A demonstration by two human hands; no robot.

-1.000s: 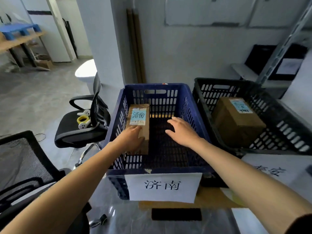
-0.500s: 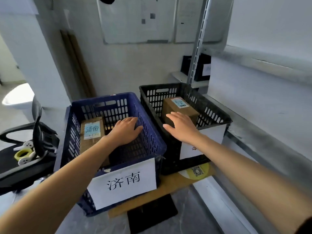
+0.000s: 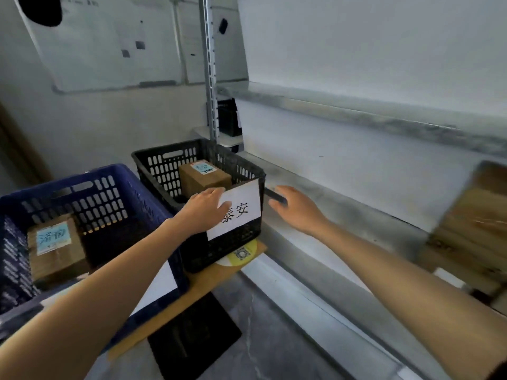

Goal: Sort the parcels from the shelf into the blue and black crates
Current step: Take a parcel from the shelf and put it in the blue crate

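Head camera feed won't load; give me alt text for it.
Both hands open, reaching forward: the left hand in front of the paper sign on the black crate, the right hand over the grey shelf ledge. The black crate holds one brown parcel, the blue crate beside it a second parcel; blurred cardboard sits at far right.

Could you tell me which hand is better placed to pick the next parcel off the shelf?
Probably the right hand: it is open over the shelf ledge, nearer the blurred brown parcels at the right edge. The left hand, also open, is in front of the black crate.
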